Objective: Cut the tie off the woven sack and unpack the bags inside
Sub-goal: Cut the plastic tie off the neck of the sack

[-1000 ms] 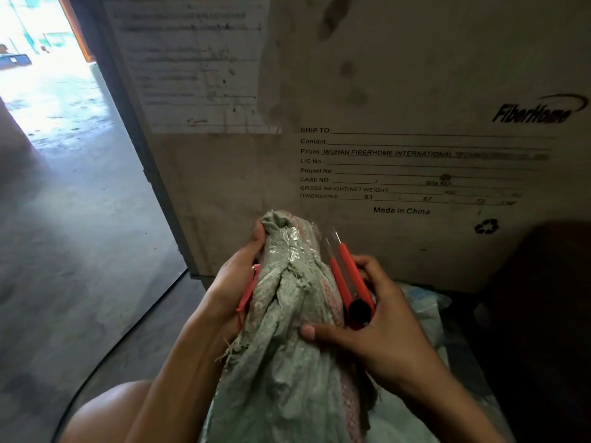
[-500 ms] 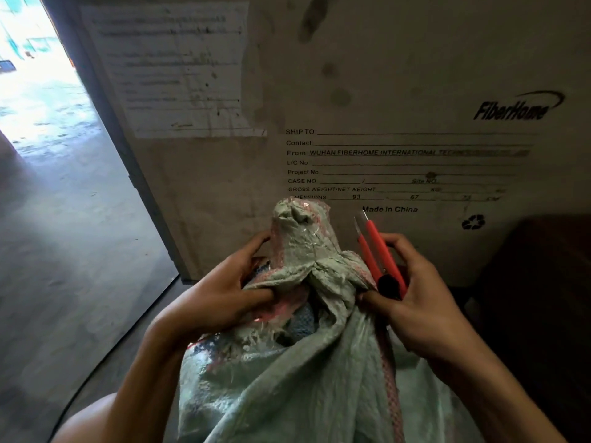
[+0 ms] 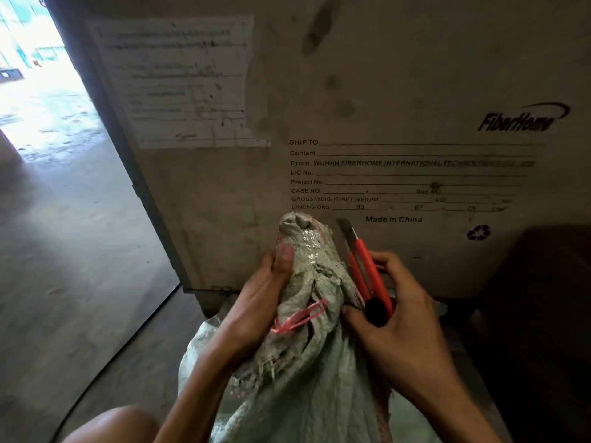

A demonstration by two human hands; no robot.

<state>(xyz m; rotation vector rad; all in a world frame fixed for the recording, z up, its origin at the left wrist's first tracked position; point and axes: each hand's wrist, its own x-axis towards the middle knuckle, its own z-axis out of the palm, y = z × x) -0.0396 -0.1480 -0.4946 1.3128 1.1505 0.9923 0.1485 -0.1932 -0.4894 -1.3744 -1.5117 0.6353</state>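
Woven sack point(image 3: 307, 372), soft and crumpling, stands at six o'clock: my left hand point(image 3: 256, 302) clenches its twisted neck beside the pink tie point(image 3: 302, 319), my right hand point(image 3: 396, 314) grips the cutter point(image 3: 367, 276), blade toward twelve.

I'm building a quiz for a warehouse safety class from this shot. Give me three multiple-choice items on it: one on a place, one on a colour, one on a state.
1. Where is the utility knife?
A. On the floor
B. In the right hand
C. On top of the crate

2. What colour is the plastic tie on the woven sack?
A. Blue
B. Black
C. Pinkish red

3. What state is the knife blade in?
A. Extended, pointing up
B. Fully retracted
C. Snapped off

Key:
1 B: the right hand's grip wraps its red handle beside the sack neck.
2 C: a pinkish-red strip lies across the gathered fabric near the left hand.
3 A: bare metal sticks out past the handle.
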